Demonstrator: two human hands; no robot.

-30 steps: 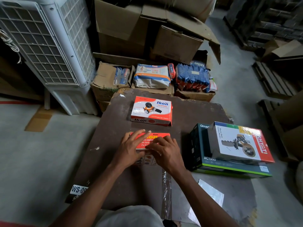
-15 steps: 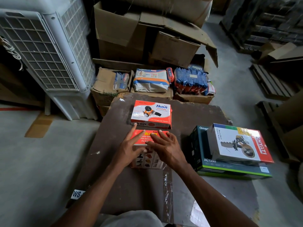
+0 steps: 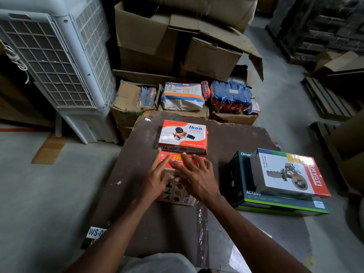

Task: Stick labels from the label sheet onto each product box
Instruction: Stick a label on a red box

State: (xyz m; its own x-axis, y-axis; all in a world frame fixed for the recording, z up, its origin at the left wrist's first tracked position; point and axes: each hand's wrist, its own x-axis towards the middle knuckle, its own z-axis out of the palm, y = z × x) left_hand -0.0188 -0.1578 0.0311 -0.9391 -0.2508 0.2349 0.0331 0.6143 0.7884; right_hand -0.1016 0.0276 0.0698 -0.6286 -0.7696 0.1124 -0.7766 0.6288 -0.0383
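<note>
A red and white Ikon box (image 3: 177,196) lies flat on the dark board (image 3: 137,203) in front of me. My left hand (image 3: 157,180) and my right hand (image 3: 195,180) both press on its top with straight, spread fingers. Its far edge touches a second Ikon box (image 3: 183,135) that lies further back. At the right, a white and red Khyati box (image 3: 289,174) is stacked on a dark green Omar box (image 3: 256,200). A white sheet (image 3: 240,259), possibly the label sheet, shows at the board's near right, partly hidden by my right forearm.
A strip of clear tape (image 3: 202,229) lies on the board near me. Behind the board are cardboard cartons (image 3: 177,46) with packets of goods (image 3: 183,95). A grey air cooler (image 3: 59,66) stands at the left. Wooden pallets (image 3: 327,99) lie at the right.
Both hands have slid the near Ikon box away from me until it meets the far Ikon box. The fingers have straightened over its top.
</note>
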